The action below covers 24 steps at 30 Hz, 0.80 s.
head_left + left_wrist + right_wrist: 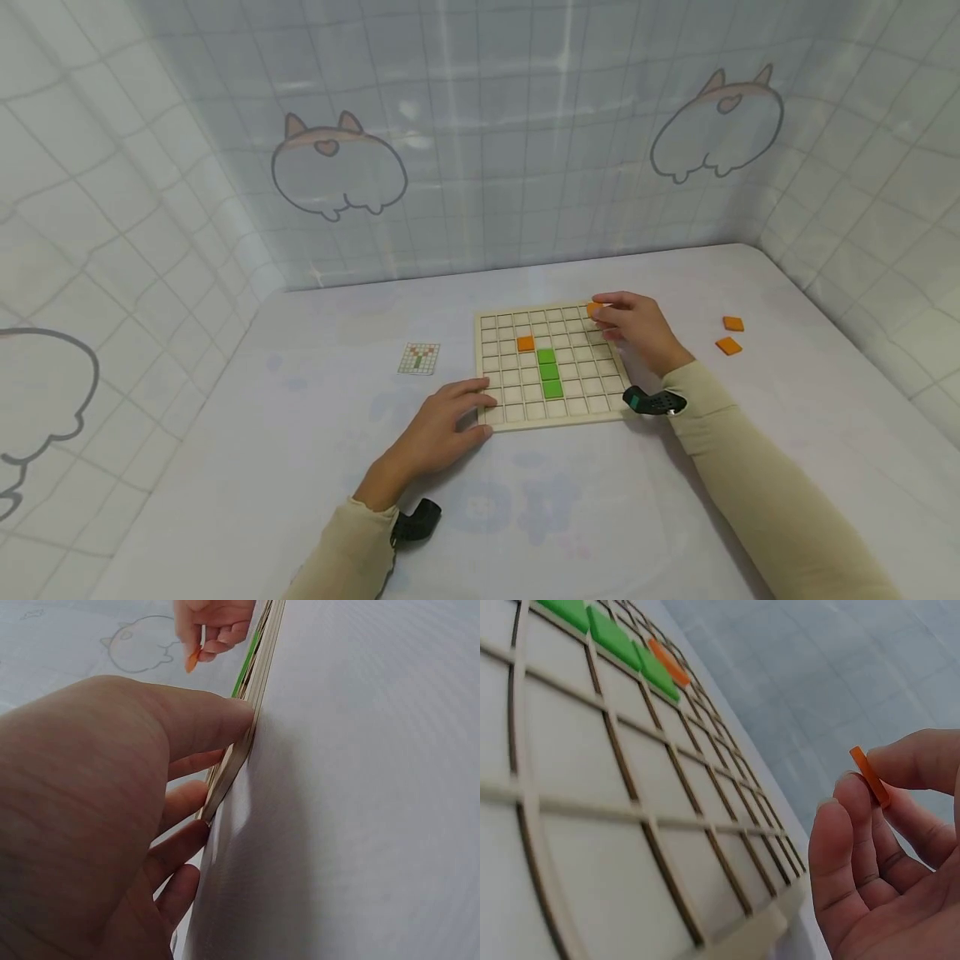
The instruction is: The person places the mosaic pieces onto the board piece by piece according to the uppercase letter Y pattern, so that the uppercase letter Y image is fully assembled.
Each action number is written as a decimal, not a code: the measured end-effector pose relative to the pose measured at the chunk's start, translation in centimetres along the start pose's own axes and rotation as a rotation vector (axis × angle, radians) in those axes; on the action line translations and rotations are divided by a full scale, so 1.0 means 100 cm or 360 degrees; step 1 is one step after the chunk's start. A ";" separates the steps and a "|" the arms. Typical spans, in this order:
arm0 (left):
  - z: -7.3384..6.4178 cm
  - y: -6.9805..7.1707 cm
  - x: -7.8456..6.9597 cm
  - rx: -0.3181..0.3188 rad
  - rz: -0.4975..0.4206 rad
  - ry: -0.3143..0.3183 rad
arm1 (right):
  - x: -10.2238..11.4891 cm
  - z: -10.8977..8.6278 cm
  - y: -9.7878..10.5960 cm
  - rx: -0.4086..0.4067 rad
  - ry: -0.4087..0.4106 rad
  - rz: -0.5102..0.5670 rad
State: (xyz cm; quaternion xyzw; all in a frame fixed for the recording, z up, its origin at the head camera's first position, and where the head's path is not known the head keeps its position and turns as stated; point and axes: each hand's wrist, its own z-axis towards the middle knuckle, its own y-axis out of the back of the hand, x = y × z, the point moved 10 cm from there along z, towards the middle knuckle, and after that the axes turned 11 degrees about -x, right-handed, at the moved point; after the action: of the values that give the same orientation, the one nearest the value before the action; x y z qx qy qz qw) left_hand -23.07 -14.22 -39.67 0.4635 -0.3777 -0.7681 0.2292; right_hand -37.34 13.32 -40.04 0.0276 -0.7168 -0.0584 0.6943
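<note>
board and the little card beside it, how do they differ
The board is much larger than the card. The board has raised grid lines, while the card's grid looks flat and printed. The left hand touches the board, but the card lies untouched. Both show a grid with orange and green on it.

Mid-frame, the grid board (569, 372) looks like pale, matt wood; its green tiles (549, 372) and the orange tile (868, 776) at upper right look smooth. Behind, the sheet (487, 167) shines like plastic; the lower-right sleeve (742, 467) is matt cloth.
</note>
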 end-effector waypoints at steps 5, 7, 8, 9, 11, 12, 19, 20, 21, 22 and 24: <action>0.000 0.001 0.000 -0.0012 0.0014 -0.0004 | 0.007 0.000 -0.017 0.0047 0.0007 0.0034; -0.001 0.000 0.000 -0.0010 0.0016 0.0002 | 0.009 -0.001 -0.024 0.0060 0.0010 0.0023; -0.001 0.000 0.001 -0.0007 0.0016 0.0008 | 0.010 -0.001 -0.027 0.0067 0.0011 0.0021; -0.001 0.000 0.001 -0.0003 0.0019 0.0014 | 0.011 -0.001 -0.031 0.0077 0.0009 0.0023; -0.001 0.000 0.001 0.0002 0.0020 0.0019 | 0.012 -0.002 -0.037 0.0095 0.0002 0.0019; -0.001 0.000 0.000 0.0004 0.0021 0.0020 | 0.013 -0.002 -0.041 0.0110 0.0000 0.0028; -0.001 0.001 -0.001 -0.0001 0.0015 0.0016 | 0.015 -0.002 -0.065 0.0201 -0.0032 0.0109; -0.001 0.001 -0.001 -0.0001 0.0016 0.0016 | 0.015 -0.002 -0.068 0.0210 -0.0034 0.0113; 0.000 0.001 -0.001 0.0001 0.0015 0.0015 | 0.016 -0.002 -0.072 0.0217 -0.0033 0.0113; 0.000 0.001 -0.001 0.0003 0.0013 0.0014 | 0.016 -0.002 -0.075 0.0221 -0.0032 0.0111; 0.000 0.001 -0.001 0.0009 0.0006 0.0009 | 0.015 -0.002 -0.082 0.0232 -0.0040 0.0111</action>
State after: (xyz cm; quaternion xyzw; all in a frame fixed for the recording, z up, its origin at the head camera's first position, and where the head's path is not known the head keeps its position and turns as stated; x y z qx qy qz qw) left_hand -22.99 -14.21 -39.60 0.4656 -0.3800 -0.7653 0.2304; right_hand -37.52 5.05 -39.58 0.0523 -0.7283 0.0178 0.6831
